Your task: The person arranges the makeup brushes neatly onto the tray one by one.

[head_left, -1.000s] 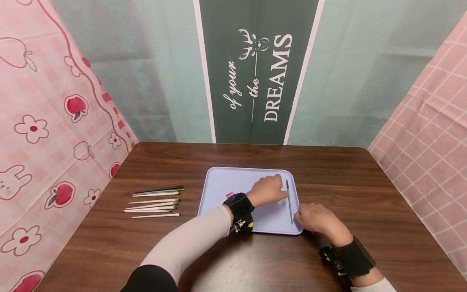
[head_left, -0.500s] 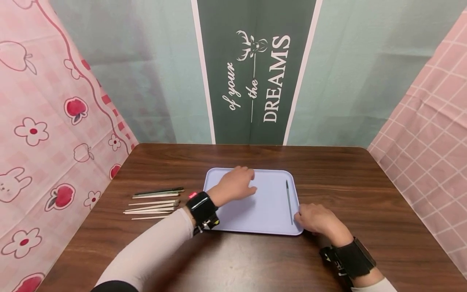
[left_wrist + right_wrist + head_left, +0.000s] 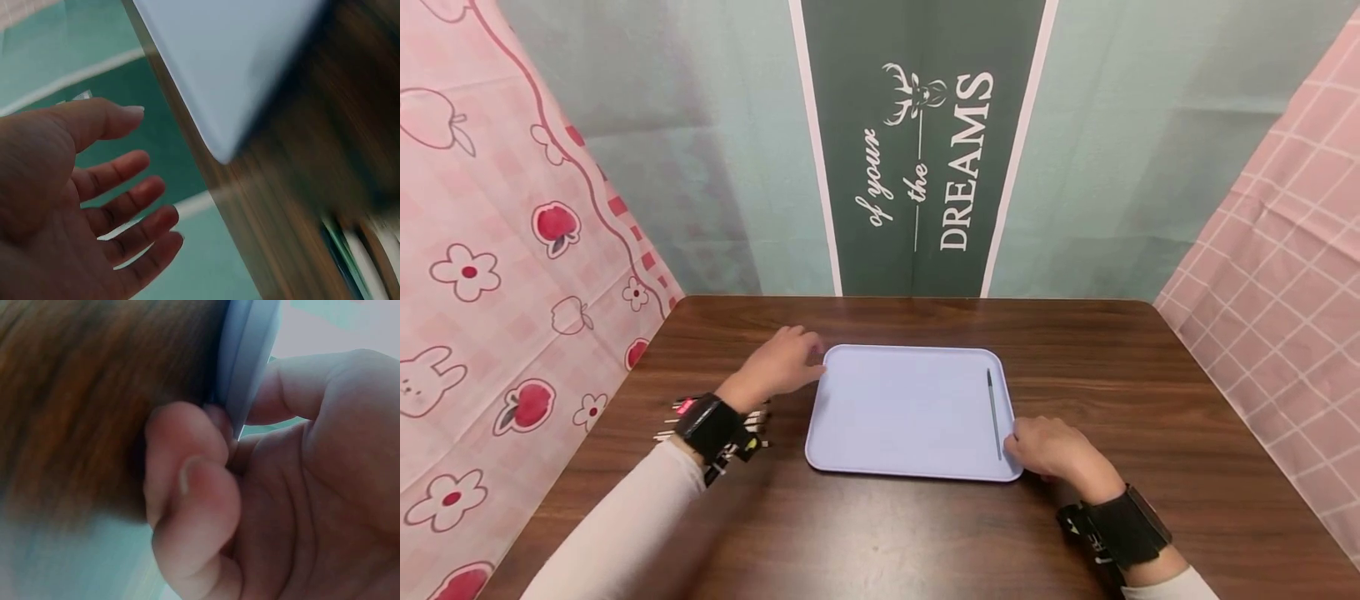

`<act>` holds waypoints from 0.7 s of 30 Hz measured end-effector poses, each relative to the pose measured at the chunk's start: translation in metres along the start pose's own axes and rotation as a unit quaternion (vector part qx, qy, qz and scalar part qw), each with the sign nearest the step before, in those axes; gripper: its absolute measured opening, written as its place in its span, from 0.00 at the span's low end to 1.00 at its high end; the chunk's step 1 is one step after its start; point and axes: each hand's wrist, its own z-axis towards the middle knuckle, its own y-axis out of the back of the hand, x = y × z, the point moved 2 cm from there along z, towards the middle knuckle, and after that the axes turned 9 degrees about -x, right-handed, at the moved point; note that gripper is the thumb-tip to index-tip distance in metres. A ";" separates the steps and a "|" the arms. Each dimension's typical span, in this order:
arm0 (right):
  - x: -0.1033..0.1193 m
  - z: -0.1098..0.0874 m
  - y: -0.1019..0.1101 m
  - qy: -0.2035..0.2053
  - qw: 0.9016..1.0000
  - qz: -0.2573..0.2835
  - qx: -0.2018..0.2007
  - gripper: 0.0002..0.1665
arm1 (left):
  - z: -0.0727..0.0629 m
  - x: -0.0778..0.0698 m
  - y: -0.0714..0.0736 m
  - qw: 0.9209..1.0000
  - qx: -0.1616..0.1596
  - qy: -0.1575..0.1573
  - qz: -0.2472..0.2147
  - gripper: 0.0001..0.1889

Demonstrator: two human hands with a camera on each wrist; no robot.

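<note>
A pale lavender tray (image 3: 902, 408) lies on the wooden table, with one slim grey-green paintbrush (image 3: 995, 414) along its right side. My right hand (image 3: 1051, 448) pinches the tray's right rim near the front corner; in the right wrist view the thumb is on one side of the rim (image 3: 250, 356) and curled fingers on the other. Held above the table at the tray's left end, my left hand (image 3: 778, 362) has nothing in it, its fingers spread and relaxed in the left wrist view. Several more paintbrushes (image 3: 758, 419) lie at the left, partly hidden under my left wrist.
Brown wooden table (image 3: 925, 533) runs around the tray. A green curtain with white lettering (image 3: 966, 158) hangs behind it, a pink patterned cloth (image 3: 490, 292) on the left and a pink checked cloth (image 3: 1285, 317) on the right. Black camera straps (image 3: 709, 427) circle both wrists.
My left hand has moved left from beside the paintbrush on the tray, across it, to past the tray's left edge. The brush stays where it was, and my right hand keeps its hold.
</note>
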 end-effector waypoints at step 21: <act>0.000 0.000 -0.001 0.001 1.000 -0.002 -0.004 0.10 | -0.046 0.114 0.011 0.997 0.064 -0.037 -0.014 0.05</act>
